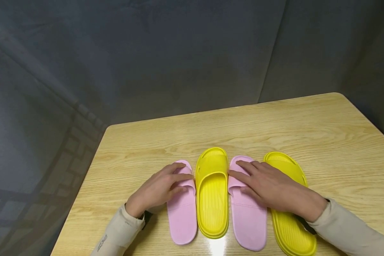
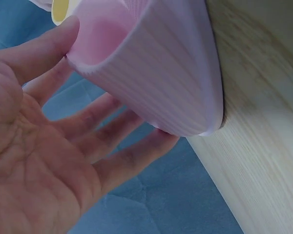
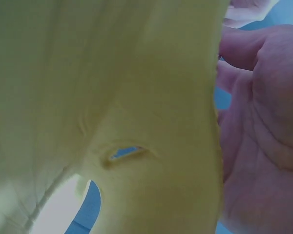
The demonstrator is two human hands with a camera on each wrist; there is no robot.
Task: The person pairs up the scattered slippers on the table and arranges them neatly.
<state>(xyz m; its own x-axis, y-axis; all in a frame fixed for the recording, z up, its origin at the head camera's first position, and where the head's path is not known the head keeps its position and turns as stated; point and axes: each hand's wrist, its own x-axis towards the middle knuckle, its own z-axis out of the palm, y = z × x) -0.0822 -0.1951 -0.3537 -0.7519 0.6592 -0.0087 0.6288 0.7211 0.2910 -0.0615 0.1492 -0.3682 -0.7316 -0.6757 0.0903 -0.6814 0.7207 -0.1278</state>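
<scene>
Nearest, at the front edge of the bench [image 1: 275, 124]: four slippers side by side, toes pointing away, colours alternating. From left to right: left pink slipper [image 1: 181, 209], inner yellow slipper [image 1: 212, 199], right pink slipper [image 1: 248, 220], outer yellow slipper [image 1: 291, 227], each touching or just beside its neighbour.

Over them, two beige sleeves [image 1: 121, 231] reaching in from the near edge. Left hand [image 1: 160, 190] laid on the strap of the left pink slipper, fingers straight and flat, thumb by the strap's near edge; grip relaxed, nothing pinched, as the left wrist view confirms with the fingers stretched along the ribbed strap. Right hand [image 1: 275, 190] spread across the strap of the right pink slipper, palm and wrist lying over the inner side of the outer yellow slipper; grip likewise slack, fingers extended, pressing and not clasping.

Judging by this: looks like the start of a sorting step, both pink slippers touched at once, none lifted or slid clear yet. Calls next for a real hold on each pink strap, thumb under and fingers over, then a lift or slide free of the inner yellow slipper wedged between them. Needs care not to drag the yellow neighbours along, given the tight packing.

Farther off: bare wood grain to the bench's rounded far corners, then grey cloth [image 1: 192, 53] hanging behind.
</scene>
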